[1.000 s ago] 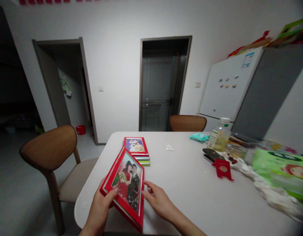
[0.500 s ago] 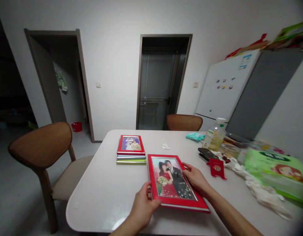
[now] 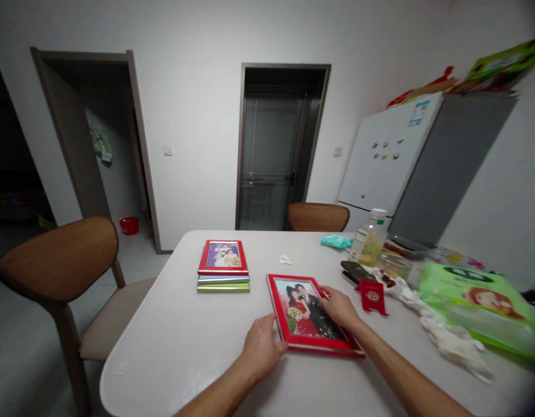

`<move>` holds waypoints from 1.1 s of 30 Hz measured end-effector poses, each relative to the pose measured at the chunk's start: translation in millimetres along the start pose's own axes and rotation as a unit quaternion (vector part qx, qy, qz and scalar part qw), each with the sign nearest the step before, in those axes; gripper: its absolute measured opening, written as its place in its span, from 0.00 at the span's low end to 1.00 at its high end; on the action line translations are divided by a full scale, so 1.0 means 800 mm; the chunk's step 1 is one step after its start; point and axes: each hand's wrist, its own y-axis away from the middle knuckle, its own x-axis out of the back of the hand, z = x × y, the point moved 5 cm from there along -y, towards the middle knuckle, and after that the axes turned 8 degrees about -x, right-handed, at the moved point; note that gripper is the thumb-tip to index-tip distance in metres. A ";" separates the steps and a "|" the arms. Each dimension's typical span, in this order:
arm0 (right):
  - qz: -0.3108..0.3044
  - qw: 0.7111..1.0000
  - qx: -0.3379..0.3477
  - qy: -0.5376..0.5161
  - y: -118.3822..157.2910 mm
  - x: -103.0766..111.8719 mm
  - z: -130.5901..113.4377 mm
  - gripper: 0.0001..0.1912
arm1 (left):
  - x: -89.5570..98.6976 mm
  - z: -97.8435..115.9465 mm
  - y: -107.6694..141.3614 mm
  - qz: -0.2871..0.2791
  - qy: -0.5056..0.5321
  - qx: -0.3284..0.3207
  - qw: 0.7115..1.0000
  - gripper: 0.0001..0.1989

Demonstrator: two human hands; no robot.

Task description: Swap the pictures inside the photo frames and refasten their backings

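A red picture frame (image 3: 308, 343) with a photo of a couple lies at the front middle of the white table (image 3: 176, 347), apparently on top of another frame. My left hand (image 3: 264, 346) grips its left edge near the lower left corner, thumb at the near side. My right hand (image 3: 339, 307) holds the frame's right edge, fingertips over the rim. To the left and farther back, a smaller red frame (image 3: 224, 270) tops a stack of several frames, with silver and green edges showing below it.
On the right are a green tissue pack (image 3: 471, 289), crumpled white cloth (image 3: 450, 341), a red card stand (image 3: 372, 296), a black phone (image 3: 358, 271), a bottle (image 3: 369, 240) and a teal packet (image 3: 336, 241). Wooden chairs stand left (image 3: 59, 260) and behind (image 3: 318, 217).
The large red frame has come down and slightly away from me, with both hands still on it. The whole view has shifted, so the room and table appear farther left.
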 end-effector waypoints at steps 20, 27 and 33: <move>-0.125 0.961 0.019 -0.246 0.007 -0.141 -0.234 0.22 | 0.182 -0.141 -0.064 0.113 -0.145 0.062 0.981 0.26; -0.100 0.884 -0.085 -0.449 0.025 -0.129 -0.223 0.26 | 0.177 -0.117 -0.038 0.149 -0.102 0.066 0.981 0.18; -0.101 0.824 -0.102 -0.547 0.067 -0.095 -0.240 0.21 | 0.170 -0.059 -0.020 0.167 0.014 0.043 0.985 0.17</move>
